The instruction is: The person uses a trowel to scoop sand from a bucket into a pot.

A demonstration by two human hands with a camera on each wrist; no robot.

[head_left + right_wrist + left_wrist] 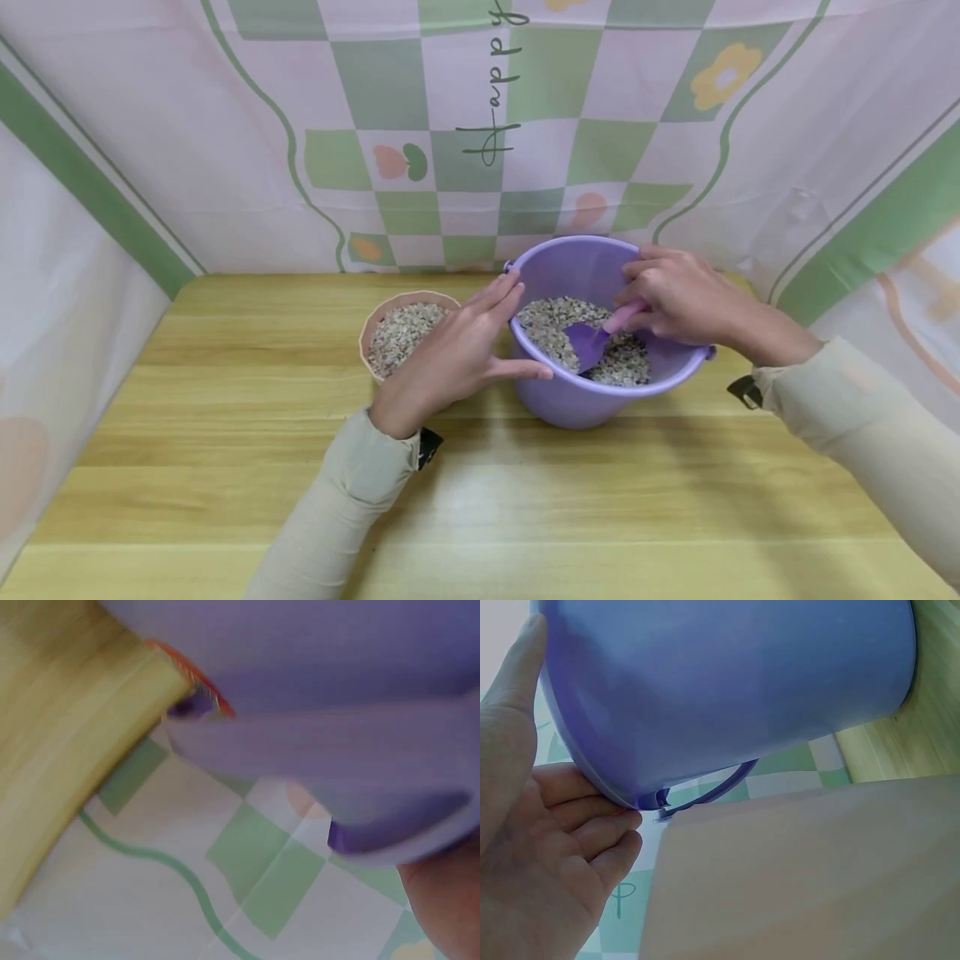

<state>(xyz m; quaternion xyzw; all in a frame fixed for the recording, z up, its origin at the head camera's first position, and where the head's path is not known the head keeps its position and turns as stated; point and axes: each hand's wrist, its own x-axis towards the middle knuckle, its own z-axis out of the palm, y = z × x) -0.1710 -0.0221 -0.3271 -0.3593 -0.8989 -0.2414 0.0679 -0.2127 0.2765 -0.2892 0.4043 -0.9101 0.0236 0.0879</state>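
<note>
A purple bucket (562, 407) holds a layer of mixed pale and dark small grains (543, 317). My right hand (678, 292) reaches over its right rim and grips the pink handle of a small toy shovel; the purple blade (588, 343) sits in the grains. With fingers extended and thumb spread, my left hand (461, 346) touches the bucket's left rim. In the left wrist view, the fingertips (630, 819) lie by the handle joint on the bucket (727, 682). The right wrist view shows mostly the bucket's outer side (337, 652), hiding the shovel.
Left of the bucket, partly behind my left hand, stands a pinkish bowl (365, 337) filled with similar grains. Both containers stand on a wooden table (247, 467). A green-and-white checkered cloth (543, 71) hangs behind it, with more cloth at both sides.
</note>
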